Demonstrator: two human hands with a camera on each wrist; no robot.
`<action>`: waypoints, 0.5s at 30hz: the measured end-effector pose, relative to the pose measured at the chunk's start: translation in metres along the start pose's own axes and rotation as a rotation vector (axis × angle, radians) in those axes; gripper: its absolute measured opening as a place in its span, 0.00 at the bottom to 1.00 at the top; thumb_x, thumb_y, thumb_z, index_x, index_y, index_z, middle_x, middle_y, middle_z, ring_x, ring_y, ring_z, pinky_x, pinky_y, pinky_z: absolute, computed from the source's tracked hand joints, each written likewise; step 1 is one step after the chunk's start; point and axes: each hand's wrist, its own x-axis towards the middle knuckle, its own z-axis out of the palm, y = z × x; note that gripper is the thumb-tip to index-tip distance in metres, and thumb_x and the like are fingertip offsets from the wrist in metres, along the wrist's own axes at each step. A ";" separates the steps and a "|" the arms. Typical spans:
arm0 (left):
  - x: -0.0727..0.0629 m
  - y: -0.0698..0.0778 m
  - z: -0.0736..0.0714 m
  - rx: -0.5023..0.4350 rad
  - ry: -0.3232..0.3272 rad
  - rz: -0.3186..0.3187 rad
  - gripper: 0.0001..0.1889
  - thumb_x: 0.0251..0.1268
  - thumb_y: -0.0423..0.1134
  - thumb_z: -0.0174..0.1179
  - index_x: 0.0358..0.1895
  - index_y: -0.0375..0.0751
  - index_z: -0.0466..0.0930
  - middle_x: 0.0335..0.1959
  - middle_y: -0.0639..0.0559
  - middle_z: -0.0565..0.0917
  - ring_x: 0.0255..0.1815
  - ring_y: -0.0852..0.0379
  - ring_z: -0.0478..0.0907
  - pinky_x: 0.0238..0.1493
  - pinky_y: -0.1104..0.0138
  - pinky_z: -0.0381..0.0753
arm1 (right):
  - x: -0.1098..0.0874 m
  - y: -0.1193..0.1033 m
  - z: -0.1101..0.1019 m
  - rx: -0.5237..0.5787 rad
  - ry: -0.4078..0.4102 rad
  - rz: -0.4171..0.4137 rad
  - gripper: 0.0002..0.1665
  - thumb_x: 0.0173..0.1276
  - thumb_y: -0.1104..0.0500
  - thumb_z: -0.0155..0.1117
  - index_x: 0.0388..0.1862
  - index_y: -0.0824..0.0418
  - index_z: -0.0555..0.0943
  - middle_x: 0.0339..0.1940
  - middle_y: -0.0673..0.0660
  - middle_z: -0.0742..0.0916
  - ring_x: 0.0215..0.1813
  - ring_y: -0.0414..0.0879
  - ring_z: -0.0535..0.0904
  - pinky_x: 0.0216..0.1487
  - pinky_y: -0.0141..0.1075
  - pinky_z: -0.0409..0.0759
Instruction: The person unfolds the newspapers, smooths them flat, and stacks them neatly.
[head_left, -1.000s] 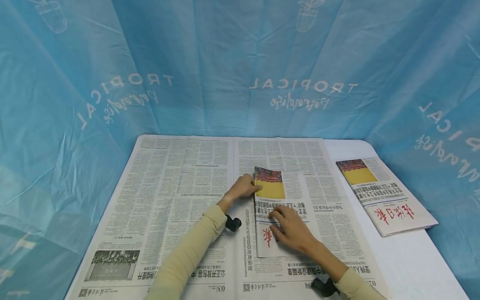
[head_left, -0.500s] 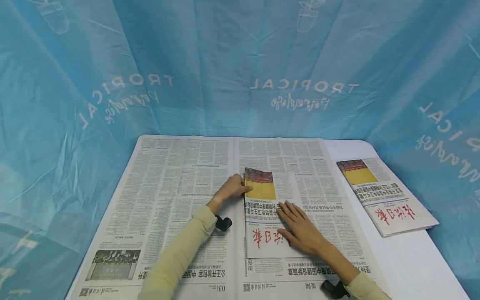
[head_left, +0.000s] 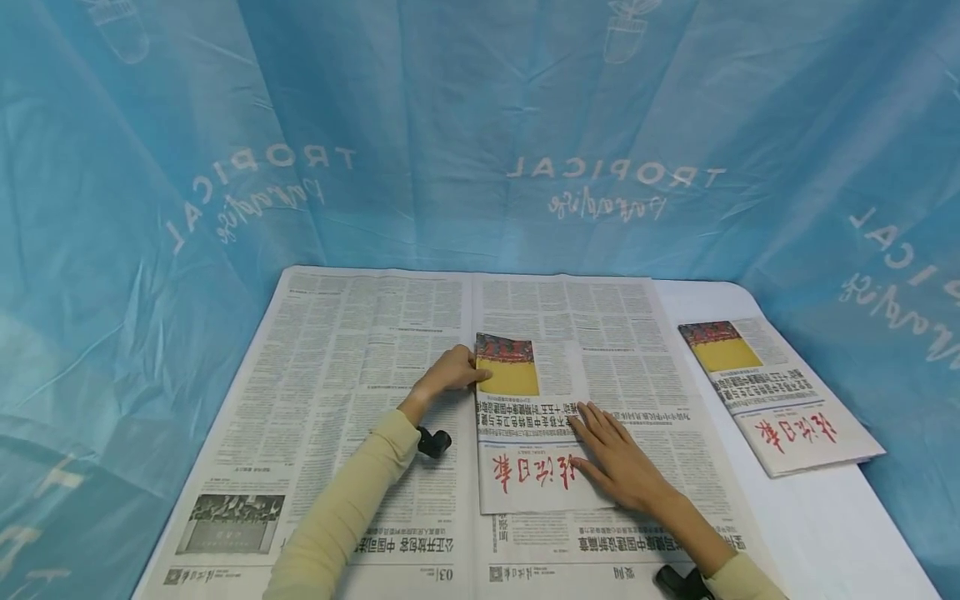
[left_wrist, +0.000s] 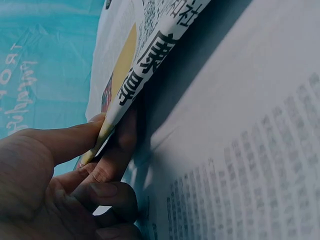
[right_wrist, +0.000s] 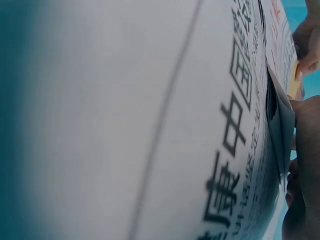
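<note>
A folded newspaper [head_left: 517, 492] with a yellow and red picture and red headline characters lies upside down to the viewer over an open newspaper sheet [head_left: 360, 325]. My left hand [head_left: 450, 370] pinches its left edge near the picture. In the left wrist view that folded edge [left_wrist: 150, 55] is tilted up between thumb and fingers, with a shadow on the sheet beneath. My right hand [head_left: 618, 462] rests on the right side of the folded newspaper, fingers extended. In the right wrist view the loose layers [right_wrist: 280, 115] at the paper's side gape slightly beside the right hand [right_wrist: 306, 165].
A second folded newspaper [head_left: 783, 400] with the same front page lies at an angle on the white table [head_left: 840, 517] to the right. Blue printed curtains [head_left: 480, 125] enclose the table at the back and both sides.
The folded newspaper has shifted left, with my left hand gripping its edge. My right hand has straightened its fingers and moved slightly right across the paper, uncovering more red characters.
</note>
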 end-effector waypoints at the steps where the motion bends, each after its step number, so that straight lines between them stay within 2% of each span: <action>1: 0.000 -0.001 -0.001 0.004 0.001 0.002 0.18 0.69 0.43 0.61 0.22 0.33 0.81 0.08 0.57 0.65 0.12 0.63 0.54 0.18 0.70 0.57 | 0.000 0.000 -0.001 0.002 0.000 0.003 0.41 0.70 0.44 0.60 0.75 0.63 0.62 0.76 0.65 0.64 0.76 0.62 0.59 0.74 0.51 0.52; 5: 0.000 -0.004 -0.003 0.004 0.002 0.006 0.18 0.68 0.43 0.61 0.22 0.33 0.82 0.08 0.56 0.65 0.12 0.62 0.55 0.19 0.70 0.57 | -0.002 0.000 -0.003 0.027 -0.029 0.030 0.41 0.72 0.43 0.58 0.76 0.62 0.61 0.77 0.63 0.63 0.77 0.60 0.58 0.74 0.50 0.52; 10: 0.002 -0.006 -0.005 0.030 -0.013 -0.025 0.21 0.68 0.46 0.62 0.17 0.39 0.75 0.09 0.57 0.63 0.13 0.62 0.54 0.20 0.69 0.56 | -0.004 -0.001 -0.005 0.054 -0.060 0.050 0.41 0.73 0.43 0.57 0.76 0.62 0.60 0.78 0.63 0.62 0.77 0.59 0.57 0.74 0.52 0.53; 15: 0.004 -0.007 -0.007 0.083 0.012 -0.058 0.19 0.65 0.47 0.65 0.19 0.41 0.77 0.14 0.52 0.77 0.15 0.59 0.65 0.21 0.68 0.59 | -0.005 -0.004 -0.005 0.063 -0.077 0.047 0.41 0.73 0.43 0.57 0.76 0.63 0.60 0.78 0.63 0.62 0.77 0.59 0.57 0.74 0.49 0.53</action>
